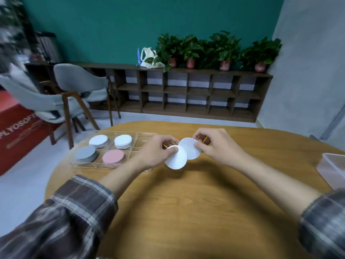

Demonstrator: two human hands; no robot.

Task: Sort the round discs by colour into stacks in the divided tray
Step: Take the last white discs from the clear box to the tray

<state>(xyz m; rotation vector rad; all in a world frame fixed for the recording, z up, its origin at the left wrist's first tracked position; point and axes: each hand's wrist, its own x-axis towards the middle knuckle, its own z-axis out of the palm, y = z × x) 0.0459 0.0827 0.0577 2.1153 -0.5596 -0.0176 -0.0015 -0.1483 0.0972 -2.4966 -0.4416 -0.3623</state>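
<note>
- A round wooden table point(186, 212) fills the near part of the view; beyond it stand two grey upholstered chairs with wooden legs point(78, 90), a low dark wooden cubby shelf point(186, 92) against a teal wall, and a row of leafy green plants in pink pots point(220, 51) on top of the shelf.
- A clear plastic lidded box point(334, 169) sits at the table's right edge, well apart from the hands.
- A clear divided tray point(89, 164) lies on the left part of the table. Nothing stands between it and the hands; the left hand partly covers its right end.
- In the tray's compartments are four stacks: a white-topped stack point(99, 141) at the far left, a white stack point(123, 141) beside it, a grey stack point(85, 153) at the near left, and a pink stack point(113, 156) beside that.
- Two thin white round discs are held above the table, right of the tray, their edges overlapping.
- The left hand point(155, 152) pinches the nearer white disc point(176, 159) by its upper edge between thumb and fingers.
- The right hand point(216, 146) pinches the farther white disc point(190, 148), which bears faint embossed lettering, at its right edge.
</note>
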